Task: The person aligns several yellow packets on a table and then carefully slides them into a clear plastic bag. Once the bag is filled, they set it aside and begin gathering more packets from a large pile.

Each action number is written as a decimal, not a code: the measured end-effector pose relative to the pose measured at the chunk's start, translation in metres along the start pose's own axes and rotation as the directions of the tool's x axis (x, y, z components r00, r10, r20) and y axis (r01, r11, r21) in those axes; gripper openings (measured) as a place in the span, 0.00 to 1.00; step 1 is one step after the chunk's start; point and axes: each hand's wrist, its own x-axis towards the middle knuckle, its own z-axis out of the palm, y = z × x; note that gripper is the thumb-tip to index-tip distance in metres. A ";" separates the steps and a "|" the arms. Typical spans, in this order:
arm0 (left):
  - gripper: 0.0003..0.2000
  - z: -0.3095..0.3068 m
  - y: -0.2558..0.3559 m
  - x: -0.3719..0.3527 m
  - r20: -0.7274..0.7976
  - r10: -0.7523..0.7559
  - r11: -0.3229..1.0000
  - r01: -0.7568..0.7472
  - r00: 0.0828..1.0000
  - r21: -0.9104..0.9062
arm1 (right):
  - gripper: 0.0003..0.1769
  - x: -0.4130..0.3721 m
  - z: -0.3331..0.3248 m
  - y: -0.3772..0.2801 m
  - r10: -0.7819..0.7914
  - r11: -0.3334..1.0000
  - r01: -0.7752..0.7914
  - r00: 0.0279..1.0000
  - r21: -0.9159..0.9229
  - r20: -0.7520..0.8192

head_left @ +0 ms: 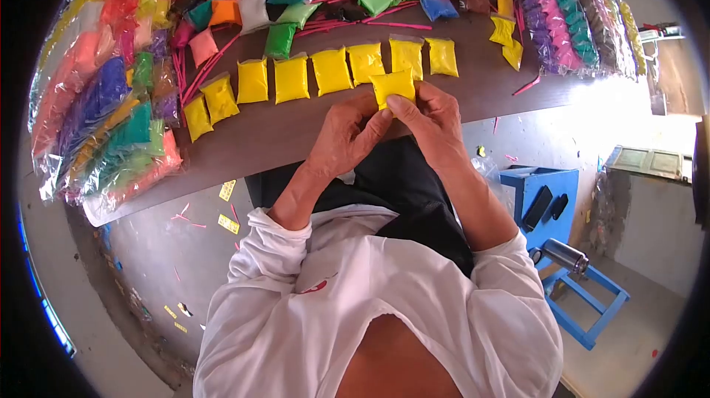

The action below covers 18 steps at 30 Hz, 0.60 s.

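Observation:
Both my hands hold one small yellow packet (393, 86) over the front edge of the brown table (318, 123). My left hand (346, 132) pinches its lower left corner with thumb and fingers. On the lower right, my right hand (433, 118) grips it, the thumb lying across its front. The packet looks like a soft, filled clear plastic bag. Just beyond my hands, several like yellow packets (291, 79) lie side by side in a curved row. My fingers behind the held packet are partly hidden.
Heaped loose packets (255, 9) in many colours lie at the back, among pink sticks (347, 26). Bagged packet strips pile up at the left (111, 102) and right (562, 13). A blue stool (551, 198) carries dark objects; a metal flask (566, 256) is beside it.

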 end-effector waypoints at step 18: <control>0.15 -0.004 0.001 -0.001 0.016 -0.043 0.999 0.044 0.999 -0.026 | 0.14 0.010 0.000 0.017 0.010 0.943 -0.034 0.997 0.331 0.076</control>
